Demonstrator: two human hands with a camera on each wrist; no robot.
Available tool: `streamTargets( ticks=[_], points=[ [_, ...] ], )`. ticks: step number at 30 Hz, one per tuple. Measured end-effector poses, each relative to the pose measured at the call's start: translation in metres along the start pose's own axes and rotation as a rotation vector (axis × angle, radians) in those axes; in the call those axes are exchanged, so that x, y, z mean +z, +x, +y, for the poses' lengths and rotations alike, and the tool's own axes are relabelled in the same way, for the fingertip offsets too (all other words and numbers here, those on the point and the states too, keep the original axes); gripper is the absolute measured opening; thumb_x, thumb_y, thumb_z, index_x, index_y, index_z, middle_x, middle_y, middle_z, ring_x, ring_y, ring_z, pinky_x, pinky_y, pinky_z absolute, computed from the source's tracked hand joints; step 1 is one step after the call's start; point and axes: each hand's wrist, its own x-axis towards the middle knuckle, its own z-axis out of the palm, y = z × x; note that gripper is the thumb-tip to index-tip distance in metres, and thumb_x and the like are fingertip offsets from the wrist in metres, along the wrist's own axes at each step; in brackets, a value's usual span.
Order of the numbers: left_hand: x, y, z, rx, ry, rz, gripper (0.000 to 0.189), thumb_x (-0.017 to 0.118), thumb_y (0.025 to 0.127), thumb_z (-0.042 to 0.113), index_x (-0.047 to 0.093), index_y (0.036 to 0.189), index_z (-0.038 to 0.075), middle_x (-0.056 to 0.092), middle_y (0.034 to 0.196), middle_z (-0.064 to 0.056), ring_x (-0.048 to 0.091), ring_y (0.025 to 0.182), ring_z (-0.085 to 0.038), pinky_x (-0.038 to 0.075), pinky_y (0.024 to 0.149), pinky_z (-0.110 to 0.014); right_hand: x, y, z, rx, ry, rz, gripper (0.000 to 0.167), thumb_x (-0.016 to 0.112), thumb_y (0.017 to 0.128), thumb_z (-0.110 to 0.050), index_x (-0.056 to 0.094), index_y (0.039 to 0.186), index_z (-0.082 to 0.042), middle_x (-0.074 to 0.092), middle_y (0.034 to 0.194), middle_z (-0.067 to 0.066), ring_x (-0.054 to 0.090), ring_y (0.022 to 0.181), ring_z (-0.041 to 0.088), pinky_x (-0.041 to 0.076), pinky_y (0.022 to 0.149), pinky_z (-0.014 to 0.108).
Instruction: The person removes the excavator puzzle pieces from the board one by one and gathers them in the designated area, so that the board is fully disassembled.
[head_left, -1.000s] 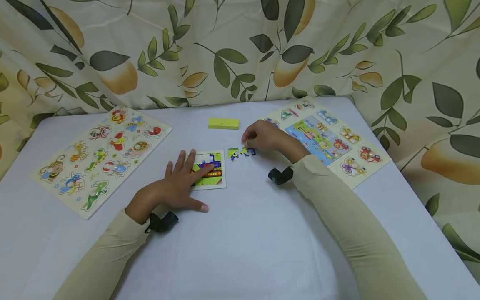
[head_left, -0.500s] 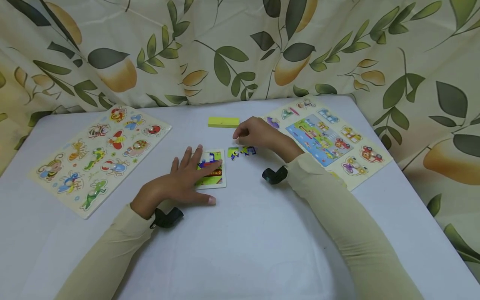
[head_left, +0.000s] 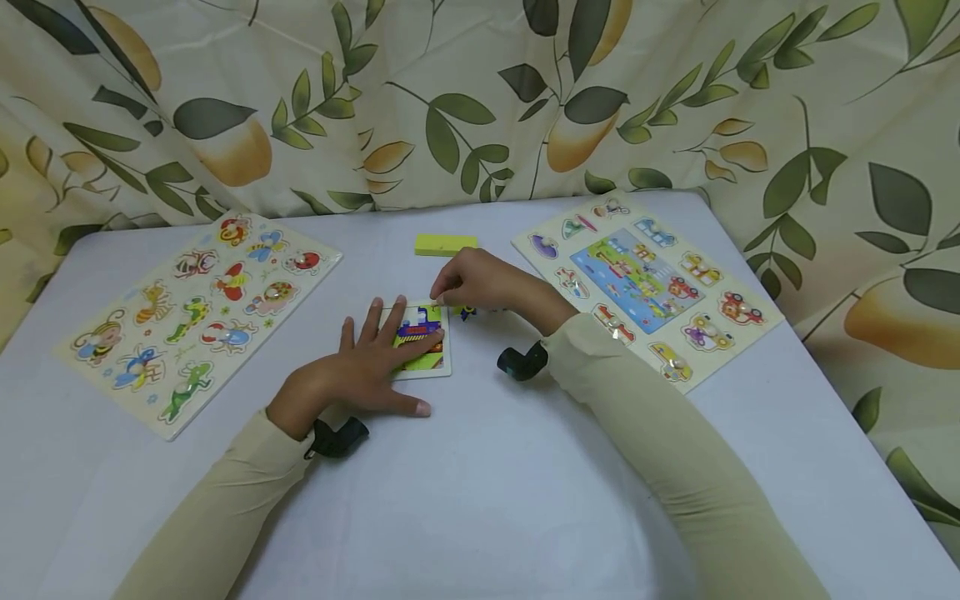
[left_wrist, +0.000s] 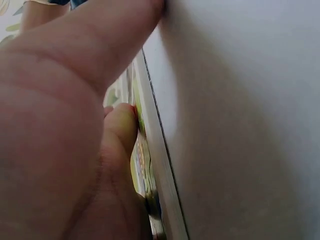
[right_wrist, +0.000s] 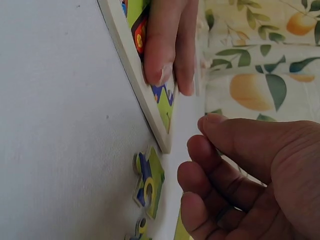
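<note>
My left hand (head_left: 367,375) lies spread over a small framed jigsaw puzzle (head_left: 431,360) with a colourful vehicle picture. Its fingertips touch the picture, and the thumb rests on the cloth in front. My right hand (head_left: 480,283) hovers by the frame's upper right corner, thumb and index finger together and the other fingers curled. No puzzle piece shows clearly between those fingertips in the right wrist view, so whether they pinch one is hidden. A loose puzzle piece (right_wrist: 149,182), green, blue and yellow, lies beside the frame, with another puzzle piece (right_wrist: 140,231) behind it.
A yellow block (head_left: 445,245) lies behind the frame. To the left is a large insect puzzle board (head_left: 168,396); a vehicle puzzle board (head_left: 630,292) lies to the right. A patterned curtain (head_left: 465,75) hangs behind the white-covered table (head_left: 480,500).
My right hand has moved left from above the loose puzzle pieces to the frame's upper right corner. My left hand shifted slightly right and still rests on the puzzle.
</note>
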Motion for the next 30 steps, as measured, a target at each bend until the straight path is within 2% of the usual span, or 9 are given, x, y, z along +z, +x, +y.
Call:
streamTargets(
  ticks=[11, 19, 30],
  points=[
    [0.001, 0.001, 0.001, 0.000, -0.005, 0.006, 0.099, 0.066, 0.075, 0.071, 0.016, 0.155, 0.040, -0.026, 0.157, -0.013, -0.031, 0.138, -0.041, -0.015, 0.101, -0.070, 0.008, 0.006, -0.009, -0.004, 0.010, -0.058, 0.017, 0.063, 0.095, -0.005, 0.074, 0.106, -0.004, 0.072, 0.096, 0.002, 0.058, 0.086, 0.017, 0.048, 0.079, 0.027],
    [0.001, -0.001, 0.001, 0.013, -0.010, 0.013, 0.097, 0.066, 0.076, 0.070, 0.018, 0.155, 0.038, -0.025, 0.158, -0.014, -0.030, 0.138, -0.041, -0.015, 0.100, -0.070, 0.012, 0.011, -0.013, 0.035, -0.012, -0.100, 0.016, 0.062, 0.095, -0.006, 0.074, 0.107, -0.006, 0.070, 0.098, 0.002, 0.058, 0.088, 0.018, 0.048, 0.078, 0.027],
    [0.002, -0.002, 0.000, 0.020, -0.022, 0.014, 0.097, 0.067, 0.077, 0.068, 0.018, 0.155, 0.037, -0.025, 0.157, -0.014, -0.030, 0.138, -0.041, -0.016, 0.100, -0.071, 0.015, 0.011, -0.016, 0.043, -0.045, -0.137, 0.017, 0.062, 0.094, -0.005, 0.074, 0.106, -0.007, 0.069, 0.101, 0.003, 0.058, 0.092, 0.015, 0.047, 0.087, 0.029]
  ],
)
